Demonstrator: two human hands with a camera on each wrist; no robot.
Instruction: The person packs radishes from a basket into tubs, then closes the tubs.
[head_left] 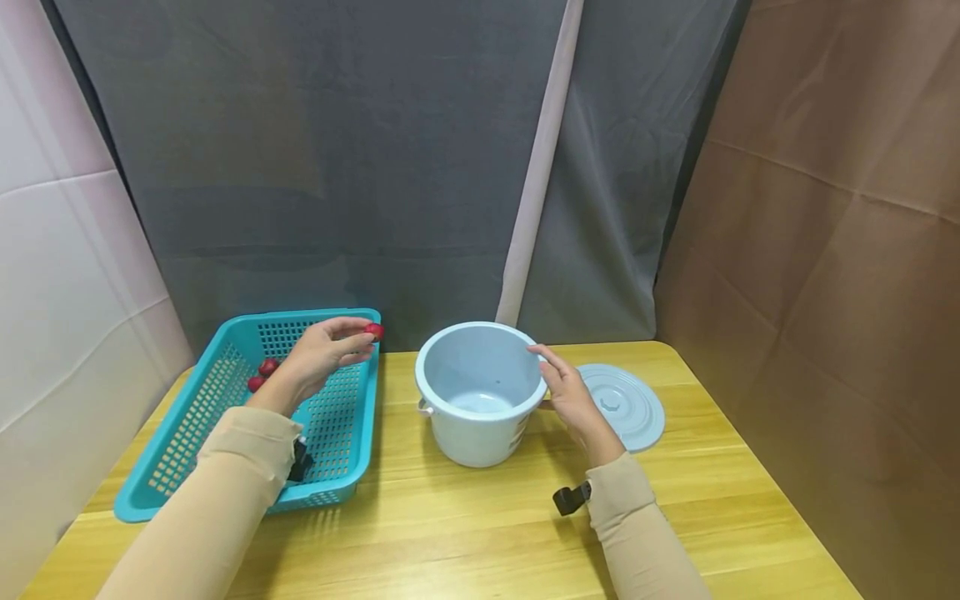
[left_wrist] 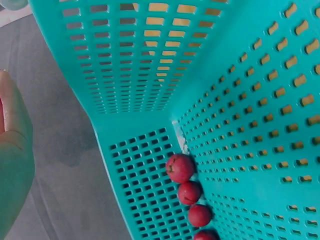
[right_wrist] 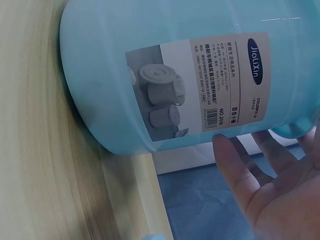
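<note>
We see the left hand (head_left: 318,357) pinching one red fruit (head_left: 373,331) above the teal basket's (head_left: 352,454) far right corner. The right hand (head_left: 572,395), fingers relaxed, steadies the empty, lidless blue bucket (head_left: 480,433). More fruits (left_wrist: 180,167) remain in the basket.

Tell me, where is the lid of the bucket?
In the head view the lid lies flat on the table, right of the bucket, just beyond the right hand that touches the bucket's rim.
</note>
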